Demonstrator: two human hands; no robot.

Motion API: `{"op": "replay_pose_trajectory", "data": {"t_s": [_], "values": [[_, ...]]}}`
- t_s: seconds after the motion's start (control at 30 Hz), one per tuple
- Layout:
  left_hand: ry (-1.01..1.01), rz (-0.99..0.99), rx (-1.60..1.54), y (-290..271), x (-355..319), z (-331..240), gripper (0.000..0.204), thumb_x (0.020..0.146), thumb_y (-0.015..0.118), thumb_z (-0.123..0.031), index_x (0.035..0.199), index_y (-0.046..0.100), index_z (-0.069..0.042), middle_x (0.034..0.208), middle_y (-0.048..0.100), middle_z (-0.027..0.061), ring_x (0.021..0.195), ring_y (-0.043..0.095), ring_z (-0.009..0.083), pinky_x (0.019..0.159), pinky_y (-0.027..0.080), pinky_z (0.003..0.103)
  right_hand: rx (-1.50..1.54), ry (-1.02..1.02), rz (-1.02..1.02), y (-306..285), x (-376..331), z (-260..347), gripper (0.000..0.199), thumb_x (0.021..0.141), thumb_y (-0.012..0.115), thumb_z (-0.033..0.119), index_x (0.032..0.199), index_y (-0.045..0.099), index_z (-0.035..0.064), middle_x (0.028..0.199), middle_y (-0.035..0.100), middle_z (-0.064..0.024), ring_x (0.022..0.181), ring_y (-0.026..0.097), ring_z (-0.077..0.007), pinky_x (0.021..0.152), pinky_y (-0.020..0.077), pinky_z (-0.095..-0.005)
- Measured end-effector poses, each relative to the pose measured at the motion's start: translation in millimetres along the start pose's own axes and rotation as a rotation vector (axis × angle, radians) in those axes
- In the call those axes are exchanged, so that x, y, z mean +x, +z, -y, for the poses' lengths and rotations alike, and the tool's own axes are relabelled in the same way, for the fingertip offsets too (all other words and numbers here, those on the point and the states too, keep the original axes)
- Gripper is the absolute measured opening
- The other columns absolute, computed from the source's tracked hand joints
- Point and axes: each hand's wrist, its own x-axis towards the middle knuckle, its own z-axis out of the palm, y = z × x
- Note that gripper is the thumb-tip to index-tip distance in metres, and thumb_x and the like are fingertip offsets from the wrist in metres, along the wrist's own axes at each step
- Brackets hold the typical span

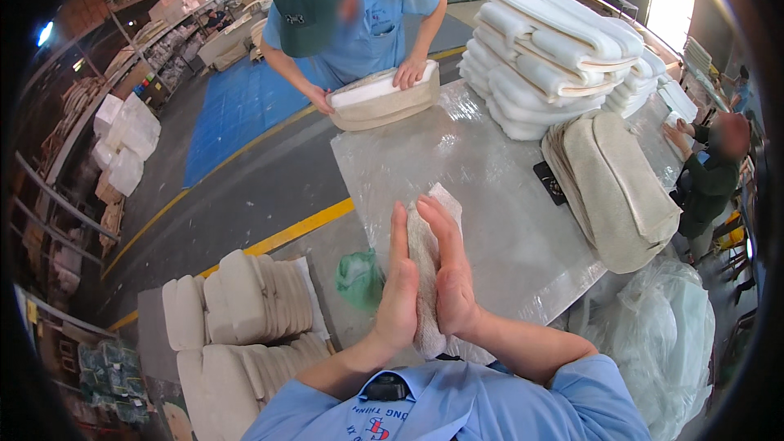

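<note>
Between my two flat palms stands a beige fabric-covered cushion [427,310], seen edge-on, with a whitish part showing at its far end. My left hand [397,290] presses its left side, and my right hand [454,282] presses the right side. The fingers of both hands are straight and point away from me. The cushion is above the near part of a table [514,233] covered in clear plastic. Across the table, a co-worker in a blue shirt and dark green cap holds another beige cushion [384,110] with white padding exposed on top.
Folded white padding [555,57] is piled high at the far right, with a stack of beige covers [616,192] nearer. Beige cushions [253,298] lie in rows at lower left beside a green plastic bag [359,279]. A clear plastic bag [653,343] bulges at lower right.
</note>
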Motion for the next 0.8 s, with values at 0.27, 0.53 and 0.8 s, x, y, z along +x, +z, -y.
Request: {"op": "replay_pose_trajectory", "data": {"t_s": [0.27, 0.53, 0.8], "values": [[0.003, -0.063, 0.037, 4.1, 0.1, -1.2, 0.086, 0.115, 0.025, -0.062, 0.174, 0.011, -0.001, 0.182, 0.013, 0.0141, 0.167, 0.014, 0.0271, 0.134, 0.011, 0.042, 0.002, -0.001, -0.033, -0.8, 0.2, -7.2, 0.087, 0.112, 0.03, 0.067, 0.161, 0.04, -0.0043, 0.161, 0.043, -0.0247, 0.154, 0.038, -0.0363, 0.127, 0.0261, -0.0466], [-0.072, -0.011, -0.251, -15.0, 36.8, 26.5, 0.081, 0.116, 0.021, -0.061, 0.172, 0.02, -0.001, 0.177, 0.027, 0.014, 0.161, 0.029, 0.0264, 0.132, 0.021, 0.042, -0.044, 0.115, 0.006, -21.2, 57.4, -11.5, 0.075, 0.116, 0.027, 0.059, 0.16, 0.044, 0.0004, 0.147, 0.053, -0.0217, 0.133, 0.054, -0.0323, 0.118, 0.0387, -0.044], [-0.082, -0.057, -0.033, 4.7, 33.7, 12.9, 0.079, 0.117, 0.023, -0.058, 0.174, 0.014, -0.003, 0.181, 0.014, 0.0144, 0.167, 0.012, 0.0267, 0.135, 0.011, 0.041, 0.01, -0.078, -0.01, -9.5, 45.2, -33.8, 0.076, 0.115, 0.028, 0.057, 0.164, 0.038, -0.0007, 0.161, 0.044, -0.025, 0.15, 0.042, -0.0391, 0.125, 0.0302, -0.0463]]}}
